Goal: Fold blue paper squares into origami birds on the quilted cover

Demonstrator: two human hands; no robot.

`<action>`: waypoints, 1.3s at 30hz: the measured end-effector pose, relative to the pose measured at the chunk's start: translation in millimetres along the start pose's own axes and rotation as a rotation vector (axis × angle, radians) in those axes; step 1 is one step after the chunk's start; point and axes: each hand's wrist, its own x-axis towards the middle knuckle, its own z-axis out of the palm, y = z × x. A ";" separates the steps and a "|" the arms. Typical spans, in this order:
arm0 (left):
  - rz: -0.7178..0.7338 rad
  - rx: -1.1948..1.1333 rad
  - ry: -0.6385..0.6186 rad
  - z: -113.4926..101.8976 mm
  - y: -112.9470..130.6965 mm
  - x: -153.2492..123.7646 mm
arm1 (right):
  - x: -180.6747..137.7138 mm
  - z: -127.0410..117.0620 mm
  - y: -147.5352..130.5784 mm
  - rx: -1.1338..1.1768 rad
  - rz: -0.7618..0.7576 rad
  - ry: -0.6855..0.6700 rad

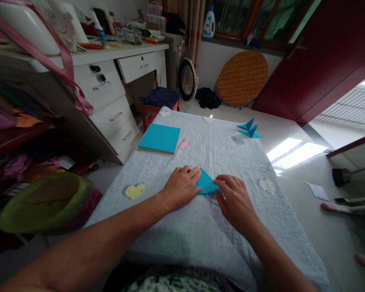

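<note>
A blue sheet of origami paper (pixel 206 183), folded to a triangle, lies on the cloth-covered table between my hands. My left hand (pixel 182 187) rests flat over its left part, fingers stretched out and covering that side. At the right corner, my right hand (pixel 233 195) pinches the paper between thumb and fingers. Farther off to the left sits a stack of square paper (pixel 160 138), blue on top with other colours at its edge. Two folded blue paper shapes (pixel 250 129) with pointed wings stand near the table's far right corner.
The table wears a pale quilted cloth (pixel 213 150) with heart patches. To the left are a white desk (pixel 109 97) with drawers and a green-lined bin (pixel 45 202). Beyond the table stand a stool (pixel 161 99), an open washing machine (pixel 187 79) and a round wooden board (pixel 243 77).
</note>
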 end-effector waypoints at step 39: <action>0.132 0.030 -0.017 -15.2 -35.9 -84.6 | -12.1 23.9 -44.1 -0.074 -0.092 -0.255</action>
